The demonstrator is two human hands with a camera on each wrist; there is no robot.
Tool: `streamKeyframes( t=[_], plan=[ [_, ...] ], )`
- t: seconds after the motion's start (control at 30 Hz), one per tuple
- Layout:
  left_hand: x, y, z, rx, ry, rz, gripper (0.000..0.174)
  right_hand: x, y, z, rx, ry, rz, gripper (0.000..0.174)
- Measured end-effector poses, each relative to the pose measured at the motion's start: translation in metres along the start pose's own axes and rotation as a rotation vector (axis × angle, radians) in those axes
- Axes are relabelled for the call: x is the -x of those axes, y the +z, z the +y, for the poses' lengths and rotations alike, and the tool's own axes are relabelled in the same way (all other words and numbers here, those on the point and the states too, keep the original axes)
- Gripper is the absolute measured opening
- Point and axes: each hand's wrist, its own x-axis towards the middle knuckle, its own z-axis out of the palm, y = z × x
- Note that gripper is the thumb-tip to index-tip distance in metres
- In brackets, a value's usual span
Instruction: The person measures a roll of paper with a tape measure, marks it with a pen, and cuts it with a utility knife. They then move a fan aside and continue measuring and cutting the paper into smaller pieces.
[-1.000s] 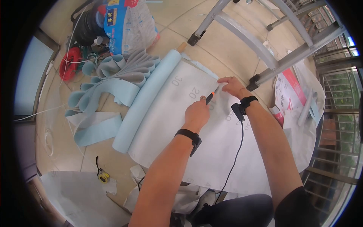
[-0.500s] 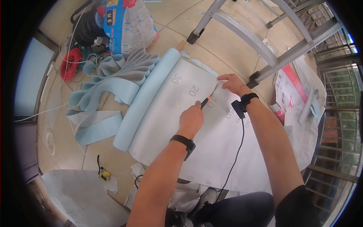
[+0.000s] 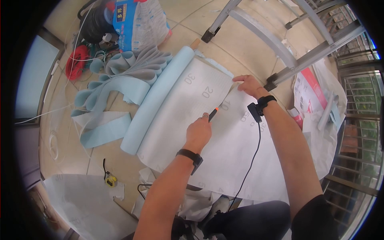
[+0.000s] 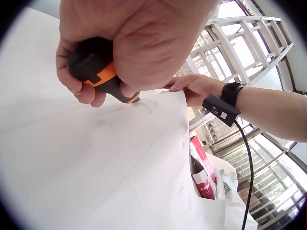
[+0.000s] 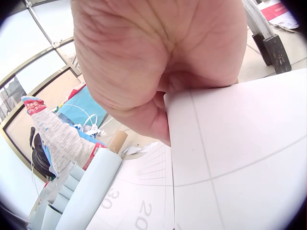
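Observation:
Blue wallpaper lies backing side up, its pale sheet (image 3: 176,136) printed with a grid and numbers. My left hand (image 3: 199,134) grips a black and orange utility knife (image 4: 101,74), its tip at the sheet beside the printed 10. From the far edge to the knife runs a slit (image 3: 227,96). My right hand (image 3: 249,86) pinches the sheet's far edge on the right side of this slit. In the right wrist view the lifted paper flap (image 5: 240,139) goes in under that hand (image 5: 158,57), whose palm hides most of the fingertips.
The light blue roll (image 3: 160,100) lies left of the sheet, with folded wallpaper strips (image 3: 120,86) beyond. A metal ladder (image 3: 276,44) stands at the far right. A tape measure (image 3: 110,180), a blue and white bag (image 3: 140,24) and a red cord coil (image 3: 76,62) are on the tiles.
My left hand has drawn the knife nearer to me and leftward, and the slit has lengthened behind it. The right hand keeps its hold at the far edge.

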Motion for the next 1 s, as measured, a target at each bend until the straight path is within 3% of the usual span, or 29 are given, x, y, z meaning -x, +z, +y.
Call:
streamKeyframes(
  t=[0.27, 0.33, 1.0],
  plan=[
    [0.016, 0.006, -0.012, 0.026, -0.015, 0.004, 0.036, 0.004, -0.001, -0.005, -0.011, 0.022, 0.006, 0.046],
    [0.018, 0.011, -0.018, 0.048, 0.006, 0.083, 0.032, 0.004, -0.001, -0.006, 0.000, 0.017, 0.005, 0.046],
    [0.055, 0.020, -0.046, -0.009, -0.008, 0.076, 0.029, 0.003, -0.001, -0.002, -0.014, -0.016, 0.001, 0.046]
  ],
)
